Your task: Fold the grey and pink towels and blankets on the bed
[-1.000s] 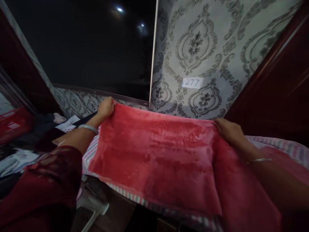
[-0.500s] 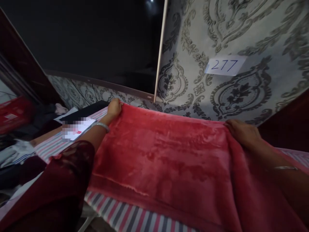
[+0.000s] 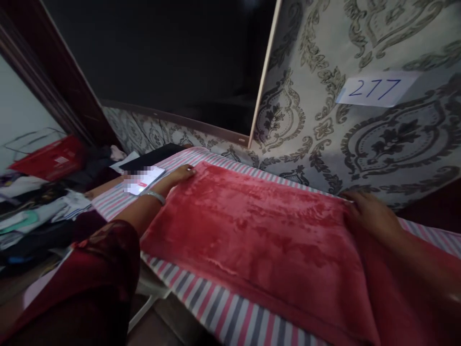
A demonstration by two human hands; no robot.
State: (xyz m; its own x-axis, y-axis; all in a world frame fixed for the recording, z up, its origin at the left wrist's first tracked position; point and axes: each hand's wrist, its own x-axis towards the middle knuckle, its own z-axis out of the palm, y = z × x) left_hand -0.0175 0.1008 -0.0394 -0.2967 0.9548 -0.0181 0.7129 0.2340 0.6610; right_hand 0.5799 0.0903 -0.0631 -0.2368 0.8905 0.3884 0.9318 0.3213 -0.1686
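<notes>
A plush red cloth [image 3: 259, 235] lies folded and flat on a surface covered with a pink, grey and white striped sheet [image 3: 230, 317]. My left hand [image 3: 182, 173] rests on the cloth's far left corner, fingers closed over the edge. At the far right corner my right hand [image 3: 369, 214] presses on the cloth, its fingers curled on the fabric. A silver bangle sits on my left wrist.
A phone [image 3: 143, 180] lies on the striped sheet left of my left hand, with a dark flat object behind it. A paper label reading 277 [image 3: 376, 89] is stuck on the patterned wall. A red basket [image 3: 50, 156] and piled clothes are at left.
Both hands have lowered the cloth from a raised hold down flat onto the striped sheet. The view has shifted closer and to the left.
</notes>
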